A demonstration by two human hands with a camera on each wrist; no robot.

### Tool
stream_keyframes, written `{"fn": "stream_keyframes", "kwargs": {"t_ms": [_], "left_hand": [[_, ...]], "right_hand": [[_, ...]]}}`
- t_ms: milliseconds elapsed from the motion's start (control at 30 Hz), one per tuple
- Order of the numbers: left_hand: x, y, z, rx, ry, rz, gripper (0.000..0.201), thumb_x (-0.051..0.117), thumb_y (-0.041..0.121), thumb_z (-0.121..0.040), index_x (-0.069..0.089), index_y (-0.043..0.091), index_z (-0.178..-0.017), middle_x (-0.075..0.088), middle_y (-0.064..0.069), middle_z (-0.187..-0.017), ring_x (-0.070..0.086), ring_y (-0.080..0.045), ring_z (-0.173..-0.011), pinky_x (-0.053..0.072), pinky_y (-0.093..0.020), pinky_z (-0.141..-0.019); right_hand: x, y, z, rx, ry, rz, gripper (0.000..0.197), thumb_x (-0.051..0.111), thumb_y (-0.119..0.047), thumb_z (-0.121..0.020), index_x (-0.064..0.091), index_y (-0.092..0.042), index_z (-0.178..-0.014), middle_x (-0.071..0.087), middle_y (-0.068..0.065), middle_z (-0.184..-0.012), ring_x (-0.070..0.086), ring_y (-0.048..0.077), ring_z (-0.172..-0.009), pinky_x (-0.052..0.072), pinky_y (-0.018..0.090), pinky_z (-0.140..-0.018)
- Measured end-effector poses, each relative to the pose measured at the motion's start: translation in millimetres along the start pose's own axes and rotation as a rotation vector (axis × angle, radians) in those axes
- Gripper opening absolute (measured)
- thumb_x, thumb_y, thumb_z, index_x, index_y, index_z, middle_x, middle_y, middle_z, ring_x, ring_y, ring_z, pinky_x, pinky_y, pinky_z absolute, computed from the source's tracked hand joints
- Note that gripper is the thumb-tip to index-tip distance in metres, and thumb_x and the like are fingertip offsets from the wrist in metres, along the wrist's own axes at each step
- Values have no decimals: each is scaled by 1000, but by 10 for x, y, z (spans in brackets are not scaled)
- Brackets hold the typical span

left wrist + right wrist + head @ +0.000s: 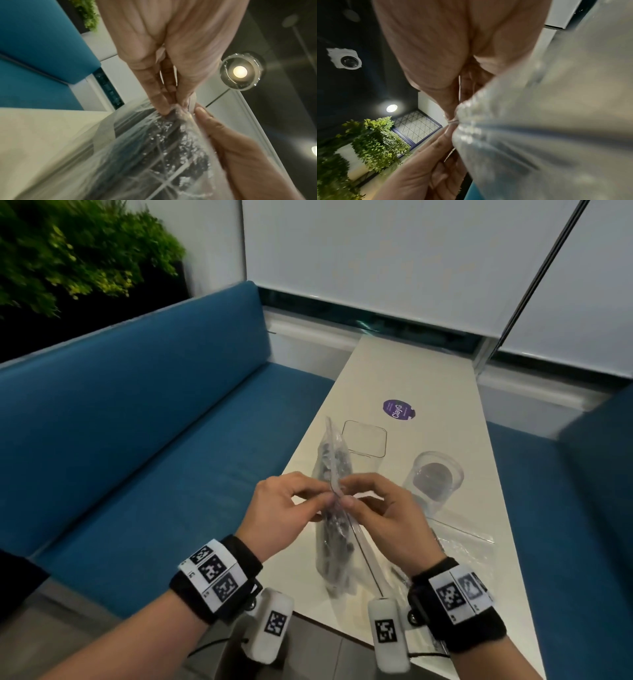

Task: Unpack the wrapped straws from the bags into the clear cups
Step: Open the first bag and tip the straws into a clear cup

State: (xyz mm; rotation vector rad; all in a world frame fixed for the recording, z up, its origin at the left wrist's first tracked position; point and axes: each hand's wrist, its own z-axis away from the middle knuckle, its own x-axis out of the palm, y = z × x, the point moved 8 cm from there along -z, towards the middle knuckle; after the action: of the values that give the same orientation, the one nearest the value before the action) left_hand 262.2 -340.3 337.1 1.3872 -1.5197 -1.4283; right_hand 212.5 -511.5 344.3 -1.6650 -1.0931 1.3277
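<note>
A clear plastic bag [334, 542] full of dark wrapped straws is held on edge over the white table [428, 378]. My left hand [318, 496] and right hand [352, 494] each pinch the bag's upper seam, fingertips almost meeting. The left wrist view shows the bag [163, 155] with my left hand [164, 105] and my right hand [205, 119] pinching its top. In the right wrist view the bag [539, 128] hangs from my right hand [450, 108]. A square clear cup [364, 440] and a round clear cup [433, 481] stand behind the bag.
Another clear bag [462, 546] lies flat on the table at the right, under my right wrist. A purple sticker [399, 410] sits farther back. Blue benches flank the narrow table, one on the left [154, 422] and one on the right [582, 508].
</note>
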Motion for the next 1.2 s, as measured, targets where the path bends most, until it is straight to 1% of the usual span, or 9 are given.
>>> {"fn": "stream_keyframes", "kwargs": {"t_ms": [133, 300, 467, 700, 800, 867, 1000, 1100, 1200], "left_hand": [[-3, 16, -50, -63, -20, 45, 8, 76, 6, -90, 82, 6, -95, 78, -14, -83, 70, -12, -70, 60, -21, -67], [60, 138, -50, -18, -134, -53, 9, 77, 9, -90, 83, 12, -95, 81, -5, -85, 71, -11, -73, 59, -22, -76], [33, 188, -70, 56, -142, -239, 11, 76, 16, -90, 82, 25, -89, 78, 15, -81, 70, -1, -73, 52, -11, -75], [-264, 175, -123, 31, -49, -307, 15, 71, 11, -93, 74, 23, -85, 74, 8, -76, 68, -7, -68, 50, -9, -67], [-95, 164, -105, -23, -112, -195, 14, 64, 6, -96, 67, 15, -86, 69, -2, -81, 70, -22, -72, 60, -22, -63], [51, 157, -70, -82, -166, -99, 9, 60, 11, -97, 60, 8, -89, 65, -8, -87, 69, -27, -76, 64, -33, -64], [110, 95, -18, -168, -180, 68, 37, 65, 41, -93, 61, 4, -95, 66, -19, -96, 70, -28, -81, 64, -38, -67], [127, 61, -14, -191, -164, 58, 22, 62, 28, -101, 66, 9, -91, 67, -19, -92, 69, -25, -81, 66, -46, -70], [111, 53, -16, -239, -121, 111, 22, 63, 25, -100, 66, 8, -87, 65, -11, -82, 67, -20, -77, 66, -53, -71]], "right_hand": [[-33, 100, -63, 80, 5, -155, 31, 58, 2, -102, 77, -21, -111, 79, 3, -111, 78, 26, -97, 63, 40, -86], [15, -90, -74, -194, -16, 319, 21, 78, -3, -87, 81, -18, -101, 72, -12, -96, 69, 7, -83, 53, 16, -75], [-92, -138, -98, -240, 58, 492, 6, 77, -13, -89, 76, -16, -84, 70, -5, -81, 66, 13, -69, 58, 37, -69], [-456, 144, -136, 6, 201, 363, 13, 76, -21, -90, 72, -21, -77, 74, -2, -76, 72, 26, -73, 60, 45, -71], [-268, -58, -176, -19, 158, 360, 18, 71, -20, -94, 70, -33, -82, 74, -9, -83, 73, 18, -78, 58, 33, -74], [-107, -157, -173, -21, 123, 299, 11, 65, -25, -98, 72, -27, -91, 74, -8, -94, 72, 16, -85, 60, 33, -79], [28, -152, -94, 13, 50, 229, 23, 61, -44, -100, 72, -25, -96, 73, -9, -101, 71, 10, -90, 60, 33, -80], [52, -146, -62, 16, 54, 231, 12, 67, -37, -99, 70, -37, -87, 74, -11, -96, 71, 5, -85, 55, 26, -75], [19, -94, -76, 20, 32, 212, 18, 65, -30, -101, 72, -41, -88, 75, -10, -93, 72, 12, -85, 59, 34, -80]]}}
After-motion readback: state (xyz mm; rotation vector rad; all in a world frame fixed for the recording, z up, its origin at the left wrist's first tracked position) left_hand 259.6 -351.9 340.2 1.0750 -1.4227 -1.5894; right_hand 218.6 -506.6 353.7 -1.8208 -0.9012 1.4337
